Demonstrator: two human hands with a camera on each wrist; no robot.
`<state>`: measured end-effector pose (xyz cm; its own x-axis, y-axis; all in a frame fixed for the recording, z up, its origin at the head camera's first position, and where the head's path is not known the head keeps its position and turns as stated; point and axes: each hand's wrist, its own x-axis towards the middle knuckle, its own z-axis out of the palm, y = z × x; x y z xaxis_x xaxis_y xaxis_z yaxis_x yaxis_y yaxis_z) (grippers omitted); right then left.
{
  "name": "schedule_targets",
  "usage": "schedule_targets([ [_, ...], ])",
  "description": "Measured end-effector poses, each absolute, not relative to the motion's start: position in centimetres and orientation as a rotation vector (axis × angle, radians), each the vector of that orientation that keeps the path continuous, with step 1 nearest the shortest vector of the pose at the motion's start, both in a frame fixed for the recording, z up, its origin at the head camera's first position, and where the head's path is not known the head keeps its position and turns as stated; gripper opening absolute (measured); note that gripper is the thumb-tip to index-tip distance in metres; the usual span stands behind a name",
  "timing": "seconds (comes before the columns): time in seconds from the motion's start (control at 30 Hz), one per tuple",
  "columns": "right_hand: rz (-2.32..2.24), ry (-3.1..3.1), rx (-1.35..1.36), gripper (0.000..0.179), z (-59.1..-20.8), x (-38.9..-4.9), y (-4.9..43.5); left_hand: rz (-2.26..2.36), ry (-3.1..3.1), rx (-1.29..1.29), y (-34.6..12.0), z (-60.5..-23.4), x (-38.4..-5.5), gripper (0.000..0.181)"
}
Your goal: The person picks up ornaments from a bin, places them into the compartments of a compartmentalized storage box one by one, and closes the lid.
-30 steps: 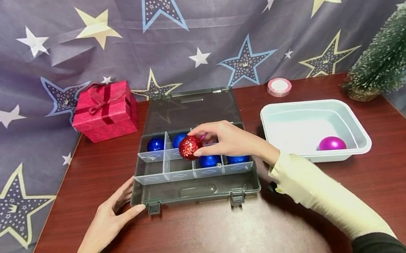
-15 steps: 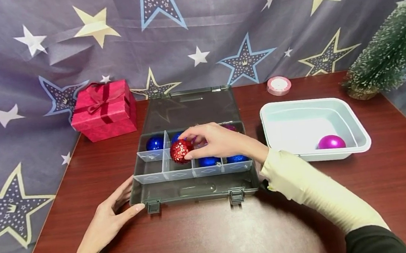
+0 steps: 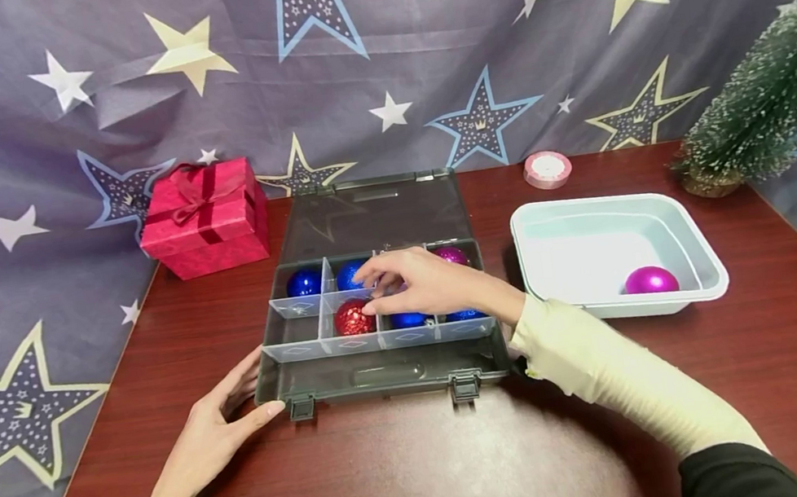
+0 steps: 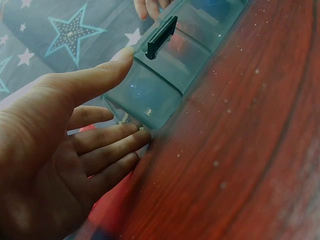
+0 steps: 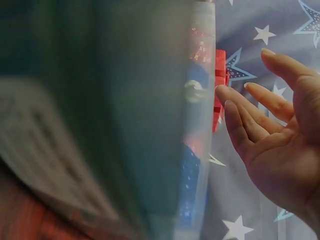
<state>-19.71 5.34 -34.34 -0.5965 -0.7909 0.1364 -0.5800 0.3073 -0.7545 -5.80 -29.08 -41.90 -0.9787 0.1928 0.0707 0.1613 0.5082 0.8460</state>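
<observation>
A grey see-through organizer box (image 3: 383, 373) lies open on the table, its lid (image 3: 376, 216) tipped back. My left hand (image 3: 216, 429) rests at its front left corner, thumb on the rim and straight fingers along the side wall. A glittery red Christmas ball (image 3: 353, 317) sits in the second front compartment from the left. My right hand (image 3: 424, 280) hovers just above it with fingers spread; the right wrist view shows nothing between them. Around it lie a shiny blue ball (image 3: 304, 283), several other blue balls (image 3: 410, 319) and a magenta ball (image 3: 453, 255), some partly hidden under the hand.
Right of the box stands a white plastic tray (image 3: 597, 309) holding a magenta ball (image 3: 651, 279). Behind it are a ribbon roll (image 3: 548, 170) and a small frosted tree (image 3: 772, 91). A red gift box (image 3: 207, 221) stands at the back left, before a star-patterned cloth (image 3: 384, 53).
My right hand moved left and lowered the red ball into the second front compartment, then let go and lifted slightly. The left hand has stayed at the box corner.
</observation>
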Motion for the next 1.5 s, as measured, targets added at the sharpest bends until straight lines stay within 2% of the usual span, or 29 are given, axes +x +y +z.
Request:
schedule_targets([
  [0.3, -1.276, 2.419, -1.247, 0.036, -33.8, -19.3, 9.4, 1.516, 2.695, 0.317, -29.0, -42.1, -5.8, 0.072],
  [1.03, -1.362, 2.750, -0.749, 0.031, -32.1, -15.5, 24.2, 1.503, 2.691, 0.300, -29.2, -42.0, -5.8, 0.073],
  [1.23, -1.376, 2.745, -0.723, 0.030, -32.6, -14.8, 28.7, 1.498, 2.686, 0.296, -29.2, -42.0, -5.8, 0.073],
  [1.5, -1.123, 2.839, -0.462, 0.036, -32.3, -13.8, 32.4, 1.493, 2.686, 0.287, -29.1, -41.9, -5.8, 0.073],
])
